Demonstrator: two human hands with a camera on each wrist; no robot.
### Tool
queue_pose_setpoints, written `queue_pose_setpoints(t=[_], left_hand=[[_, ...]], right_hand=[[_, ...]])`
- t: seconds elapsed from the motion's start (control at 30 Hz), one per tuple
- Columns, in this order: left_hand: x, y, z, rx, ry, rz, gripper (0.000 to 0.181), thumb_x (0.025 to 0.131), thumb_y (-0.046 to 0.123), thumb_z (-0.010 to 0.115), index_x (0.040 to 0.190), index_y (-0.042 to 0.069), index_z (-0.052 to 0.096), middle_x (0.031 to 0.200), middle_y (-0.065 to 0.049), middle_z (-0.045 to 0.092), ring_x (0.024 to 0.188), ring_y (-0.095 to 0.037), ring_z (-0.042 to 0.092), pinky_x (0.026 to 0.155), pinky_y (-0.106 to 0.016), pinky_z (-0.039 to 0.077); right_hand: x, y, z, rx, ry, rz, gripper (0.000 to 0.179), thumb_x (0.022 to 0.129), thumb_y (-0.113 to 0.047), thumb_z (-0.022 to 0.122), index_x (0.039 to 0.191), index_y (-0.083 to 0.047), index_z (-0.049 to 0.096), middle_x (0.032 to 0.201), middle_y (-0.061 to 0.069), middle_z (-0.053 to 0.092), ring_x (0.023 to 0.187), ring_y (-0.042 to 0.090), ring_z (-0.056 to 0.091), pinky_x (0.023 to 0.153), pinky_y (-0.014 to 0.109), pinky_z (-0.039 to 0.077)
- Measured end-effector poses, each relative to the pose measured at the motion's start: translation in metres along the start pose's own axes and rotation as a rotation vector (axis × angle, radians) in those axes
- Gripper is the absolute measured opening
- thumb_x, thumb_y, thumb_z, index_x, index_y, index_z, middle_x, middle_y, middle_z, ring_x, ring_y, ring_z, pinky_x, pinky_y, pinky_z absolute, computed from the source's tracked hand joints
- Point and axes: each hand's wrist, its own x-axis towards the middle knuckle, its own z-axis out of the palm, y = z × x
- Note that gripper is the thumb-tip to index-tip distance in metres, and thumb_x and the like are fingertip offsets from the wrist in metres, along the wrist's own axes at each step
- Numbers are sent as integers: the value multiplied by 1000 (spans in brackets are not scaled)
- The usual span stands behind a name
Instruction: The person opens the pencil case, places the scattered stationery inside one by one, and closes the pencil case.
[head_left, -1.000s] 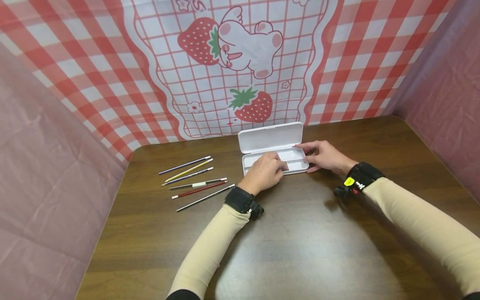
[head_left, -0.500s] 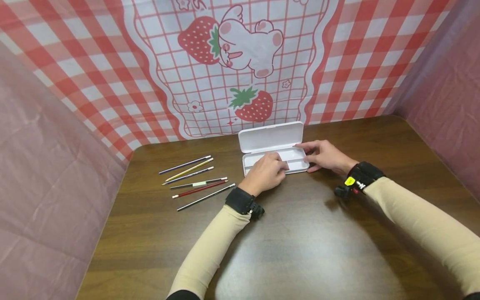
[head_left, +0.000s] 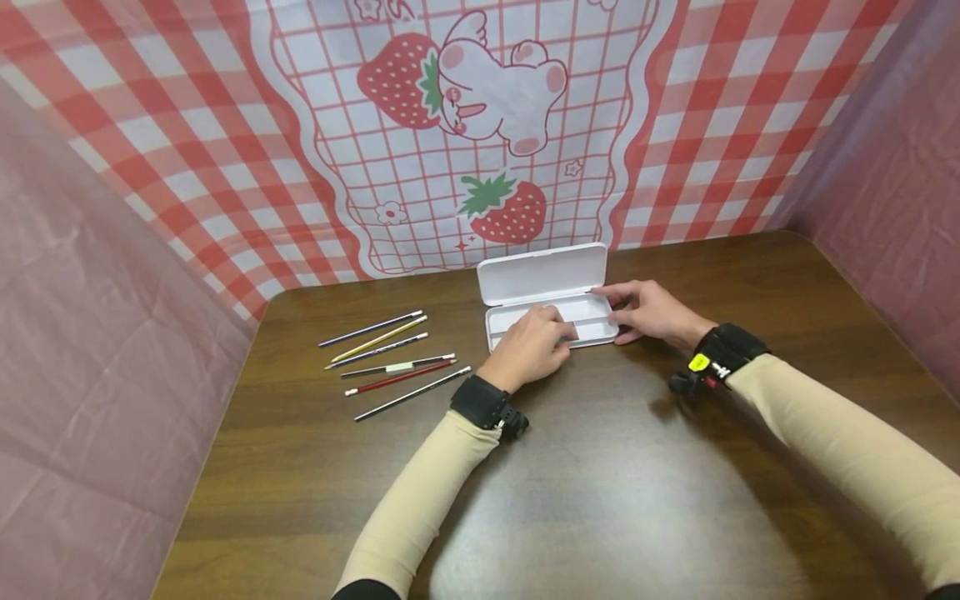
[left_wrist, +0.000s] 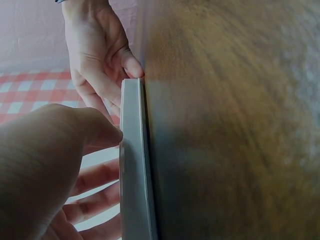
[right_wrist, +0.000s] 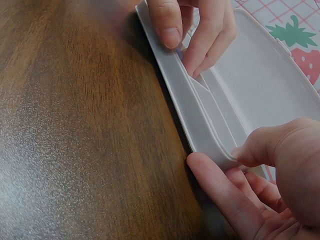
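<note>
The white case [head_left: 542, 278] is opened. One end is pinched by the right hand [head_left: 654, 315]; the left hand [head_left: 528, 343]'s grip cannot be told.

Checkered cloth [head_left: 720, 125], pink drapes [head_left: 105, 333], wooden table [head_left: 622, 483]

On the brown wood-grained worktop [head_left: 585, 492] lie six pencils [head_left: 401, 378] and, to their right, an open white pencil case [head_left: 542, 277].

White case [head_left: 542, 276]; red-white checked cloth [head_left: 720, 125] (strawberry-printed, too); beige sleeves [head_left: 423, 496]; brown wood-grain table [head_left: 285, 508].
</note>
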Motion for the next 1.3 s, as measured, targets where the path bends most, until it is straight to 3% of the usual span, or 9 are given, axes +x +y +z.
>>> queue_pose_setpoints(t=[0.23, 0.3, 0.5, 0.63, 0.87, 0.97, 1.07, 1.2, 1.3], left_hand=[[-12, 28, -50, 17, -61, -16, 25, 104, 21, 73, 126, 19, 86, 124, -5, 80, 118, -24, 70, 105, -37, 59], [-10, 24, -43, 8, -54, -19, 26, 104, 20, 72, 126, 18, 86, 123, -5, 79, 118, -24, 70, 105, -37, 59], [2, -5, 3, -10, 28, 6, 29, 102, 24, 67, 125, 25, 86, 120, 0, 78, 118, -20, 68, 107, -33, 57], [4, -7, 4, 9, 44, 14, 31, 102, 24, 67, 127, 27, 85, 123, 2, 78, 118, -19, 69, 106, -32, 58], [-7, 27, -59, -1, 43, 22, 28, 106, 21, 69, 129, 16, 85, 125, -4, 80, 114, -22, 70, 100, -35, 60], [-7, 34, -71, 7, 52, 30, 27, 107, 20, 69, 128, 14, 85, 124, -4, 80, 115, -22, 70, 100, -35, 60], [-2, 30, -64, 24, 53, 21, 28, 106, 23, 69, 129, 16, 84, 126, -3, 79, 116, -21, 69, 100, -37, 60], [12, 3, -22, 14, 69, 26, 31, 105, 29, 68, 131, 23, 84, 128, 1, 78, 118, -19, 67, 101, -36, 60], [9, 6, -29, -14, 68, 29, 30, 105, 25, 68, 130, 22, 84, 127, -1, 78, 118, -21, 67, 101, -35, 59]], right_hand=[[0, 0, 0, -5, 3, 4, 59, 109, 0, 65, 166, -2, 52, 148, 31, 51, 100, 22, 66, 76, 30, 70], [0, 0, 0, -2, 4, 1, 59, 109, 1, 65, 166, -2, 52, 147, 32, 51, 100, 22, 66, 76, 31, 70], [0, -1, 0, 4, 7, -5, 59, 108, 2, 65, 165, 0, 52, 145, 32, 52, 97, 21, 67, 76, 31, 70], [0, -1, 0, 3, 5, -2, 59, 108, 2, 65, 166, -1, 53, 146, 32, 52, 98, 21, 67, 76, 31, 70], [-3, -3, 0, -16, -1, 2, 59, 109, 0, 65, 166, -1, 51, 148, 33, 49, 98, 22, 68, 77, 32, 70], [-3, -3, 1, -18, 2, 3, 59, 109, 0, 65, 166, -1, 52, 149, 33, 49, 98, 23, 68, 76, 31, 70], [-2, -2, 1, -11, 3, -1, 59, 109, 0, 66, 166, 0, 52, 148, 33, 49, 97, 22, 68, 76, 31, 70], [-2, -1, 2, 0, 2, -1, 59, 108, 1, 66, 165, 1, 52, 146, 32, 49, 96, 21, 68, 75, 31, 70], [-2, -1, 1, 3, 1, -1, 60, 108, 1, 66, 166, 1, 51, 146, 32, 50, 96, 21, 67, 75, 31, 70]])
